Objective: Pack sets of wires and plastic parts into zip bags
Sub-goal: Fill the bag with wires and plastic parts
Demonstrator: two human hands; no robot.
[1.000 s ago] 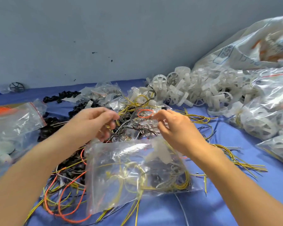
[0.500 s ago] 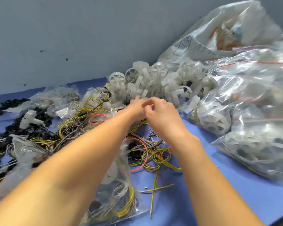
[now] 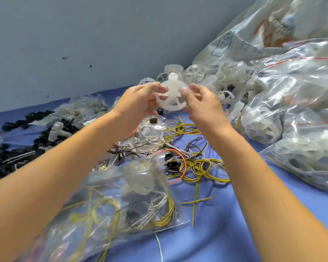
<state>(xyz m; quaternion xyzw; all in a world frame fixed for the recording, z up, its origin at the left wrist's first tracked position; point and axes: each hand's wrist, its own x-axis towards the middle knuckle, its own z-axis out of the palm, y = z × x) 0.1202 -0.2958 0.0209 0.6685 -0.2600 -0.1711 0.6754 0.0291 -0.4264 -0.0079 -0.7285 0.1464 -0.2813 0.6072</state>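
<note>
head view: half a sec ago both hands were down at the edge of the heap of white plastic parts point(image 3: 212, 76), fingers bunched. now the left hand point(image 3: 138, 103) and right hand point(image 3: 203, 108) hold one white translucent plastic wheel w/ a centre stem point(image 3: 171, 95) clear of the heap, upper centre of frame. so the plastic bit of a set looks picked; bagging prob next. left fingers curl on its left rim, right fingertips pinch the right rim. stem = long axis, near upright, tip toward frame top; ring tilted to the camera. clear zip bag w/ yellow wires point(image 3: 121, 208) lies lower centre.
</note>
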